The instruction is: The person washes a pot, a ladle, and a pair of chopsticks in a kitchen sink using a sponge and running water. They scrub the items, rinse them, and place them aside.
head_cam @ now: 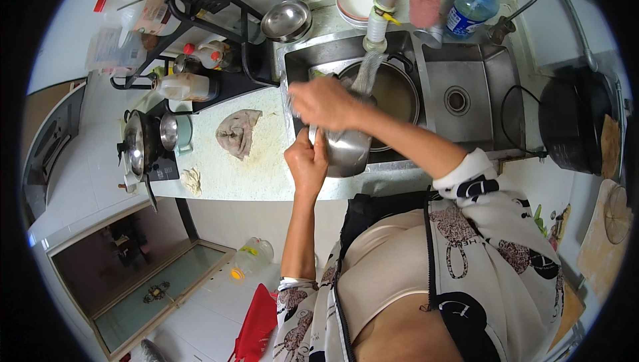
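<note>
At the sink's front edge, my left hand (306,162) grips the rim of a tilted stainless steel pot (349,154), thumb against the metal. Over the pot is my right hand (329,103), blurred, with its fingers bent; whether it holds something is hidden. Water (368,72) runs from the faucet's white hose nozzle (377,32) just beyond my right hand. Below the stream, a larger round pan (412,80) with a black handle sits in the left basin (302,60), holding cloudy liquid.
A grey rag (239,133) lies on the counter (269,182). The right basin (462,82) shows its drain. Behind stand steel bowls (286,20), white bowls (353,0) and a blue-capped pump bottle (472,10). A black rack (244,47) and a lidded wok (136,142) are at left.
</note>
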The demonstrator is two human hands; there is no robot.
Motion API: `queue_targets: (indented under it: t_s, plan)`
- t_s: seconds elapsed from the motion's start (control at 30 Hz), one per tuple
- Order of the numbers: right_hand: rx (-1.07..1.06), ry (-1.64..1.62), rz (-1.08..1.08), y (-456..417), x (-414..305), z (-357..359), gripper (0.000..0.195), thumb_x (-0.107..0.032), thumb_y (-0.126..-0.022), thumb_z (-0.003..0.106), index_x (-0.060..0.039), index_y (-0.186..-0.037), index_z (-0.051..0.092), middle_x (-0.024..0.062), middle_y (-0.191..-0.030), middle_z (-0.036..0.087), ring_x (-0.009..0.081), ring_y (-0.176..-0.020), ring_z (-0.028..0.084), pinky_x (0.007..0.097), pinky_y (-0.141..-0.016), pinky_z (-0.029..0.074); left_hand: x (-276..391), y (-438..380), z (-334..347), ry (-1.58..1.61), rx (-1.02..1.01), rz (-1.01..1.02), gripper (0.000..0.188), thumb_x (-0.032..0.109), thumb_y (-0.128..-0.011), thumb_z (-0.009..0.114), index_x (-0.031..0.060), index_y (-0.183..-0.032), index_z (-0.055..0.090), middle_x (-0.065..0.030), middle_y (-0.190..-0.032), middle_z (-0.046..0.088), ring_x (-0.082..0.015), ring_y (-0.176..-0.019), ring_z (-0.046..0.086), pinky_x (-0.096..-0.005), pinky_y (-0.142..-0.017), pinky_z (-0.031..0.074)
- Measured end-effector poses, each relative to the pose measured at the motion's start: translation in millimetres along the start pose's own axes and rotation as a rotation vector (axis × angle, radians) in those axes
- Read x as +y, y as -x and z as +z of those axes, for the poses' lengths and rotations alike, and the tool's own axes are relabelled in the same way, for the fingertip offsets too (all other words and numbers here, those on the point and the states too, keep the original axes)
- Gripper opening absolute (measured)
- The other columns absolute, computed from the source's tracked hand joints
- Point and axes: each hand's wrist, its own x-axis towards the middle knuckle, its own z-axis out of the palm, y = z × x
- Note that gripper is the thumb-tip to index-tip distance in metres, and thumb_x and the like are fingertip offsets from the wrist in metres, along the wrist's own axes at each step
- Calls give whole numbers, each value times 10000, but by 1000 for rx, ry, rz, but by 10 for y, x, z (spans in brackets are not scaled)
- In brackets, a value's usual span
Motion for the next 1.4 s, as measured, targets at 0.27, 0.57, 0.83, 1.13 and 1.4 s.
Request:
queue_targets:
  t_s: [0.27,0.57,0.83,1.13,1.4]
  plan:
    - [-211,-765,536,108,1615,348,312,-238,-854,398,19,-809,569,6,-786,547,121,-725,460,290,-706,401,126,231,-96,117,51,-115,332,197,-838,561,-5,-595,460,-30,-433,344,-87,-425,291,-267,-381,258]
    - [-216,-26,713,226,1471,226,324,-209,-772,413,43,-882,585,232,-963,581,324,-851,579,399,-748,418,-108,108,-55,8,140,-68,339,175,-839,553,7,-575,423,-90,-415,324,-147,-393,261,-297,-369,254]
    - [-107,65,846,260,751,-216,339,-251,-756,420,10,-788,634,226,-912,589,350,-896,568,415,-766,441,-95,1,197,-89,127,-76,366,206,-824,582,2,-557,436,-109,-411,358,-163,-373,288,-318,-367,276]
    - [118,321,290,514,8,239,369,-171,-712,474,120,-919,565,283,-1031,511,417,-1080,419,473,-944,292,-98,44,230,-15,38,-162,354,193,-822,574,-19,-581,423,-137,-438,341,-130,-422,300,-320,-384,286]
    - [-31,-1004,1025,427,1165,47,286,-230,-808,443,-4,-769,614,86,-712,593,173,-626,565,330,-582,477,-239,176,113,797,273,-631,282,241,-872,507,-38,-898,543,-65,-770,564,-129,-659,513,-268,-603,442]
